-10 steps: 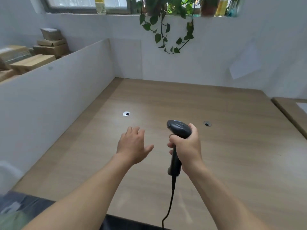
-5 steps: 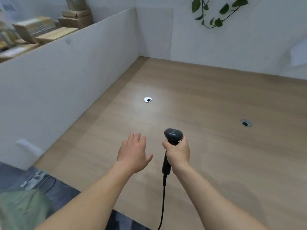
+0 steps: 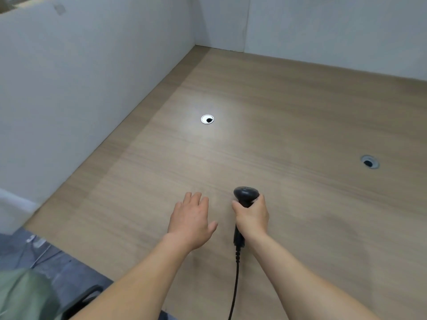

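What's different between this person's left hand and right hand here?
The left hand is open with fingers straight and holds nothing; the right hand is curled round a black scanner. A cord trails from below the right hand; nothing hangs from the left hand. Both reach out side by side over the wooden desk.

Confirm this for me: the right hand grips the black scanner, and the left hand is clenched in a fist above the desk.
Not quite. The left hand is not clenched: it is open, fingers stretched out above the desk, as the head view shows. The rest holds: the right hand grips the black scanner.
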Motion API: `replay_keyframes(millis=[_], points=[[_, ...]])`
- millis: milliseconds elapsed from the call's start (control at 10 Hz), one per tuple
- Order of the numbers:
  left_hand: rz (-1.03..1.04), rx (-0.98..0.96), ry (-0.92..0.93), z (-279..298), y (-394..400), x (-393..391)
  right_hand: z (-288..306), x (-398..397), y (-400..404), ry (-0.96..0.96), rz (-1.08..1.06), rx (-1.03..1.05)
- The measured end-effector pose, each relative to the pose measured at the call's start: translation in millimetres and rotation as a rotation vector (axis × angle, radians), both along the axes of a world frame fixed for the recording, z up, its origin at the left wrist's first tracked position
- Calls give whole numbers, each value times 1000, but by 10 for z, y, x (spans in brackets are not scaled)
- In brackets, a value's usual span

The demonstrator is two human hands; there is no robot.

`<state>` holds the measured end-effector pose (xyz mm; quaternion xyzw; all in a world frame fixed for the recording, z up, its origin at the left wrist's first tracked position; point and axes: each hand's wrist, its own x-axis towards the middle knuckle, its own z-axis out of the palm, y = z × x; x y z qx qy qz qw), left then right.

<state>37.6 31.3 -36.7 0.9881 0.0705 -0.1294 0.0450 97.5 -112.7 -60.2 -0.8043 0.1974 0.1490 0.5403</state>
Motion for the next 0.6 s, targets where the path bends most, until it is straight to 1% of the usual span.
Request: replay_keyframes(millis=[200,300,600], points=[[4,-15,22,-139,42,41,-169,27,-2,-3,-19,-48],[-4,-7,37,-174,55,49,-206,32,30,-16,-24,-112],[-11,-17,2,-125,87,70,-198,34,5,-20,-13,-124]])
